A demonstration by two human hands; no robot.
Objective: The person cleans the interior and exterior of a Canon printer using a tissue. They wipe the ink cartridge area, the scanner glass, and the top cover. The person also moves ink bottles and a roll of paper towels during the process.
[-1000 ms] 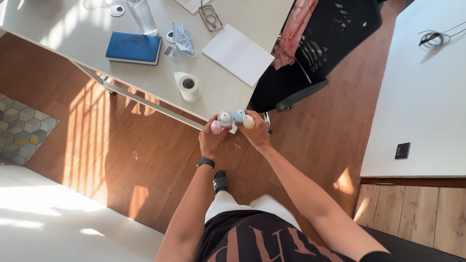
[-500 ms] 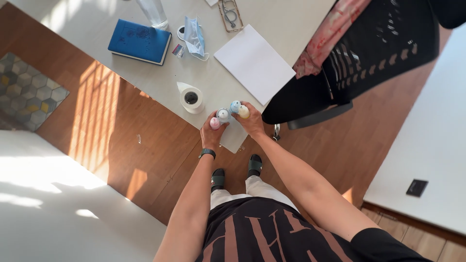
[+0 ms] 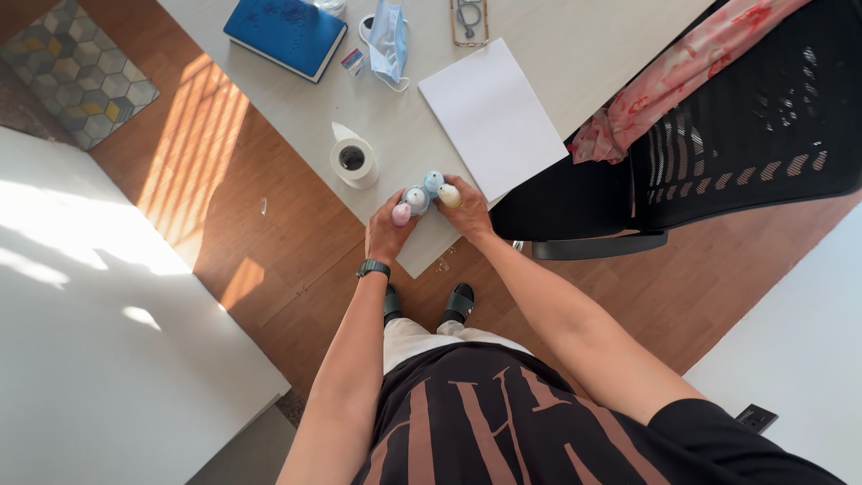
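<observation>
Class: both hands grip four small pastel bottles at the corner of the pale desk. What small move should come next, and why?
Probably lower them straight down and let go. The left hand holds the pink-capped bottle and grey-capped bottle, the right hand the blue-capped bottle and yellow-capped bottle, all upright over a bare part of the pale desk, between the paper roll and white sheet.
</observation>
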